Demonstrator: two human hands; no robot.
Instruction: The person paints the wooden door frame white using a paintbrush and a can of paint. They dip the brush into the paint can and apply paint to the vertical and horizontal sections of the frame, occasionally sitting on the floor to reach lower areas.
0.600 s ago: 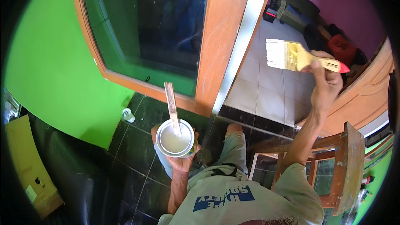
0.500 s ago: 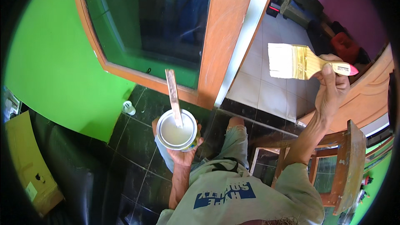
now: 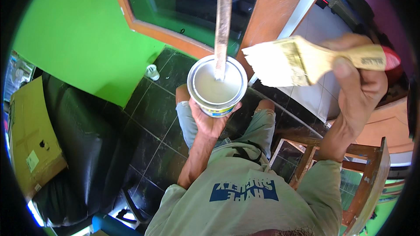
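Observation:
In my left hand (image 3: pixel 212 121) I hold up an open paint can (image 3: pixel 214 103) from below, fingers wrapped round its side. Whitish paint (image 3: pixel 212 88) shows inside the rim. A flat wooden stirring stick (image 3: pixel 222 30) stands in the paint, its upper end sticking well above the can. My right hand (image 3: pixel 361 76) grips the pale wooden handle of a wide flat paintbrush (image 3: pixel 313 63), its tip end red. The white bristles point left toward the can and are apart from it.
Ahead stands a wooden window frame (image 3: pixel 175 32) with dark glass, beside a bright green wall (image 3: pixel 83 30). A wooden chair (image 3: pixel 372 188) is close on my right. Left are a black sofa (image 3: pixel 81 148) and a cardboard box (image 3: pixel 35 135). A white cup-like item (image 3: pixel 152 72) lies on dark floor tiles (image 3: pixel 153 107).
The paint can has come up closer to my head, stick still in it. My right hand has brought the brush nearer to me and closer to the can, and the view has shifted.

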